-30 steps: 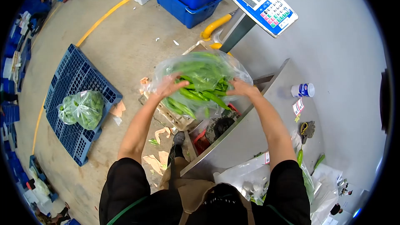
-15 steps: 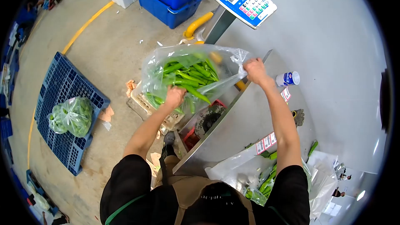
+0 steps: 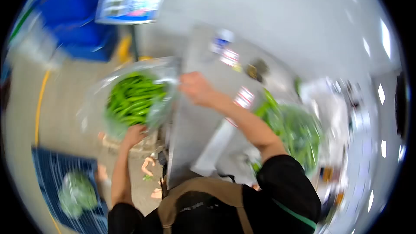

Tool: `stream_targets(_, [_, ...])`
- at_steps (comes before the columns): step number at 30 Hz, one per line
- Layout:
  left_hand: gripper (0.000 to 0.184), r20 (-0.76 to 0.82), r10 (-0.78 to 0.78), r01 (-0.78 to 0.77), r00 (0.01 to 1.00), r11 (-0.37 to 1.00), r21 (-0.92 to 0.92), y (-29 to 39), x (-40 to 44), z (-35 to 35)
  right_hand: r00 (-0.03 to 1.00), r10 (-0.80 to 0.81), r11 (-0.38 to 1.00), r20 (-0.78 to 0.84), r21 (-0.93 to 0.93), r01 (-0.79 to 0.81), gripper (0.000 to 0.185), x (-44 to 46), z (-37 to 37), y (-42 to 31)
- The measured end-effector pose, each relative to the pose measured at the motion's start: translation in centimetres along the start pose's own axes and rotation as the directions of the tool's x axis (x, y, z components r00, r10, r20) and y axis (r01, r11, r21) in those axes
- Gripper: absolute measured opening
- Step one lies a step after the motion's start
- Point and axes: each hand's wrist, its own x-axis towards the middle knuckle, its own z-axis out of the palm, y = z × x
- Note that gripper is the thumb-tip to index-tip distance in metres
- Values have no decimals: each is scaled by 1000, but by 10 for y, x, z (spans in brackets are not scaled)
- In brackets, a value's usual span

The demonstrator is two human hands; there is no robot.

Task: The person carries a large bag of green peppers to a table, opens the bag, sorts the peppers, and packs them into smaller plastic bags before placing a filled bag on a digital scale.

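Note:
A clear plastic bag (image 3: pixel 162 67) full of long green peppers (image 3: pixel 136 97) hangs off the left side of the metal table. At its right end, my right hand (image 3: pixel 197 87) is closed on the gathered plastic, over the table edge. Lower down, my left hand (image 3: pixel 135 135) has its fingers curled against the bag's near side, gripping the plastic below the peppers. Motion smears both hands, and the fingertips are partly hidden.
The metal table (image 3: pixel 203 134) bears label strips (image 3: pixel 244 97), a blue-and-white cup (image 3: pixel 222 41), a dark glove (image 3: pixel 258 69) and another bag of peppers (image 3: pixel 299 134). Scale display (image 3: pixel 131 4) and blue crates (image 3: pixel 82 21) stand beyond. A blue pallet (image 3: pixel 47 164) holds bagged greens (image 3: pixel 78 193).
My view has swung right, blurring the scene. The bag now hangs more upright beside the table, with its peppers gathered together. Both hands stay on it.

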Motion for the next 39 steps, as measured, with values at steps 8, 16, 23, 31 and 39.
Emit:
stream_targets(8, [31, -140, -136, 136, 981, 991, -7, 48, -5, -23, 626, 733, 680, -267, 265, -683, 27, -232, -56, -115])
stream_targets(16, [20, -55, 128, -138, 990, 850, -508, 269, 70, 56, 116, 899, 162, -422, 73, -984, 36, -408, -37, -138])
stream_targets(23, [32, 429, 295, 117, 854, 695, -710, 400, 132, 250, -235, 757, -318, -610, -28, -948, 70, -481, -104, -102])
stream_targets(31, [37, 534, -49, 360, 844, 790, -496, 476, 163, 299, 17, 983, -7, -180, -136, -991, 49, -450, -77, -84])
stream_targets(39, [43, 303, -110, 253, 947, 835, -488, 469, 175, 364, -92, 922, -201, -377, -261, -944, 38, -506, -48, -8])
